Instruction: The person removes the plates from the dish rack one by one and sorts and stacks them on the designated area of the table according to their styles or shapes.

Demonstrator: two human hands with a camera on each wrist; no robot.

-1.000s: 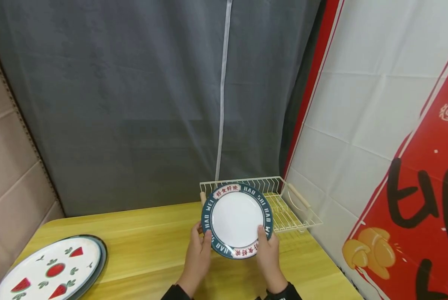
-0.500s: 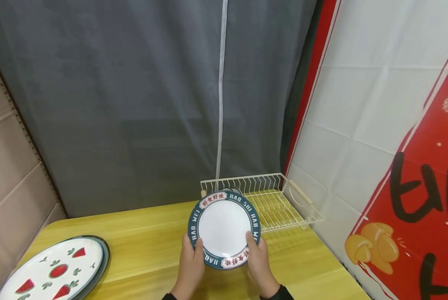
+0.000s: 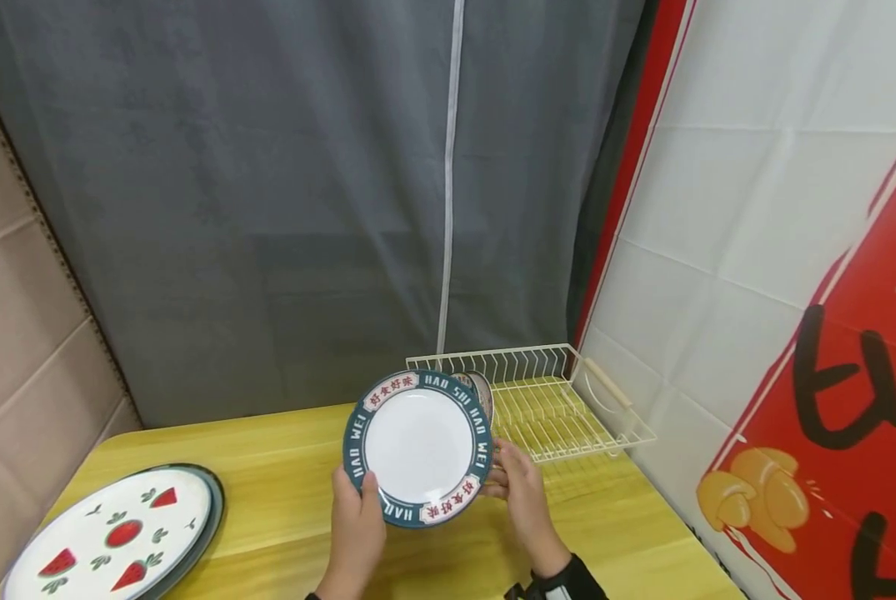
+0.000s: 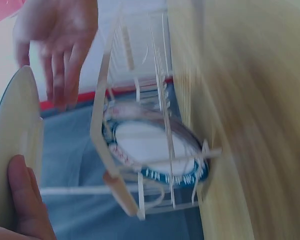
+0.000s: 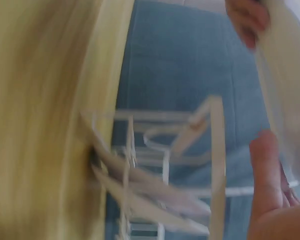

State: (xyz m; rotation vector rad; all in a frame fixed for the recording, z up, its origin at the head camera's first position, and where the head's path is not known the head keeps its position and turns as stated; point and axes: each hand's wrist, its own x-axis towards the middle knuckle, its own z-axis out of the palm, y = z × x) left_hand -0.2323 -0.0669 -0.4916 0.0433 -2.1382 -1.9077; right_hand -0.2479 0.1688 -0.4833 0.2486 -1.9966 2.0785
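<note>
My left hand (image 3: 356,533) grips the lower left edge of a round plate (image 3: 417,446), its thumb on the front. The plate has a white middle and a dark teal rim with lettering; it is raised and tilted towards me. My right hand (image 3: 523,500) is at the plate's right edge with fingers extended; in the left wrist view this hand (image 4: 60,45) stands apart from the plate (image 4: 10,140), fingers loose. Behind is a cream wire dish rack (image 3: 608,382). Plates lean in its left end, one teal-rimmed (image 4: 145,142), partly hidden in the head view.
A large white plate with watermelon pictures (image 3: 91,542) lies on a dark-rimmed plate (image 3: 213,504) at the left of the wooden table (image 3: 282,467). A grey curtain (image 3: 305,208) hangs behind. A white and red printed sheet (image 3: 718,208) borders the right side.
The held plate has moved left, away from the rack, and turned slightly. My right hand has let go of its edge. More of the plates in the rack now shows.
</note>
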